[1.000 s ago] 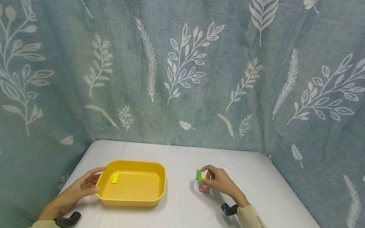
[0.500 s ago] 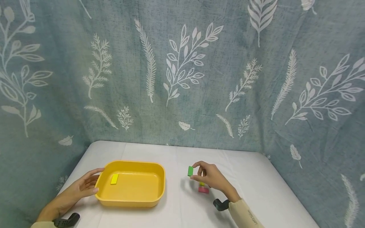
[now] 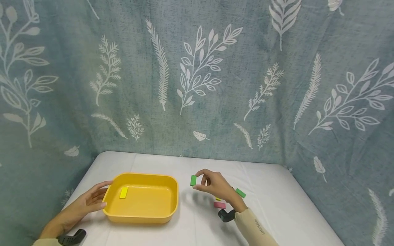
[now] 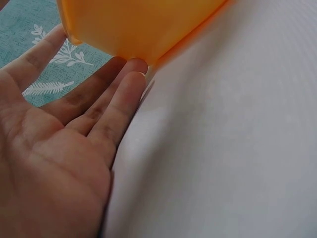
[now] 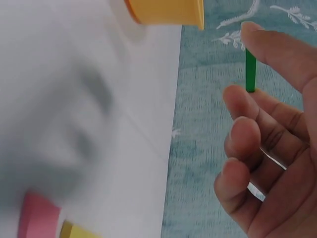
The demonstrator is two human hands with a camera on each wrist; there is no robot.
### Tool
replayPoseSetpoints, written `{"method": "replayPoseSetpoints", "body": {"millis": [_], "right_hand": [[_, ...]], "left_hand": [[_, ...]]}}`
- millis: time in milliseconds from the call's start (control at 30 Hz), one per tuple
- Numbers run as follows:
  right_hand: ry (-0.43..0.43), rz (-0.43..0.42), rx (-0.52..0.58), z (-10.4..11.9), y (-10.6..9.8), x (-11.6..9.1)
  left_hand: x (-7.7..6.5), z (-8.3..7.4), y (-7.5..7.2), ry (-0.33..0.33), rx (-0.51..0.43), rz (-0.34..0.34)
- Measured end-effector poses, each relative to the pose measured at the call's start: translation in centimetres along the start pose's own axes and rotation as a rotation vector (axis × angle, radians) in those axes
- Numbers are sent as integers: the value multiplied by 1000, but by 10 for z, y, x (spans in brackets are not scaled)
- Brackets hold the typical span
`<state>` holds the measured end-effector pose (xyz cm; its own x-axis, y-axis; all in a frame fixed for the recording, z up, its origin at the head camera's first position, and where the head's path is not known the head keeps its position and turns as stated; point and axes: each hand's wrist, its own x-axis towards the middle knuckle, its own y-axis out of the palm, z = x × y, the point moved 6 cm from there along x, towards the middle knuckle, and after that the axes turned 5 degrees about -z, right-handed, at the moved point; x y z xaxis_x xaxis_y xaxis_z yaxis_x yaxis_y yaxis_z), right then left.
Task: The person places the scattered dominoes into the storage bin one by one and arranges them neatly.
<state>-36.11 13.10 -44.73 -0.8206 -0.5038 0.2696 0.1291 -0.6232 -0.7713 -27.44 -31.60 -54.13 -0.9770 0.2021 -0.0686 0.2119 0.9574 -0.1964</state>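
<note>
Between thumb and fingertips, my right hand [image 3: 215, 188] pinches a small green rectangular block [image 3: 193, 180], held above the table to the right of a yellow tray [image 3: 144, 219]. The right wrist view shows that green block [image 5: 250, 72] thin and edge-on, thumb at one end and fingertips at the other. My left hand [image 3: 83, 206] touches the tray's left side, and its fingers are fairly straight against the wall in the left wrist view. One yellow block [image 3: 123, 192] lies inside the tray, towards its left end.
Under and beside my right forearm lie a pink block [image 3: 220, 205], a partly hidden yellow block [image 3: 218, 199] and another green block [image 3: 240, 193]. A white cloth covers the table [image 3: 271, 205]. A leaf-patterned curtain [image 3: 172, 136] stands behind and at both sides.
My right hand has carried the green block leftward from above the other blocks, nearer the tray. Another green block has come into sight behind the forearm. The left hand and tray have stayed put.
</note>
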Motion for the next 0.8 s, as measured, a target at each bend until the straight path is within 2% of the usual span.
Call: {"method": "replayPoseSetpoints", "body": {"millis": [267, 800], "right_hand": [[-58, 25, -30, 15, 10, 17], [-89, 88, -61, 42, 32, 43]], "left_hand": [[0, 0, 0, 2, -39, 31], [0, -1, 0, -7, -15, 12]]}}
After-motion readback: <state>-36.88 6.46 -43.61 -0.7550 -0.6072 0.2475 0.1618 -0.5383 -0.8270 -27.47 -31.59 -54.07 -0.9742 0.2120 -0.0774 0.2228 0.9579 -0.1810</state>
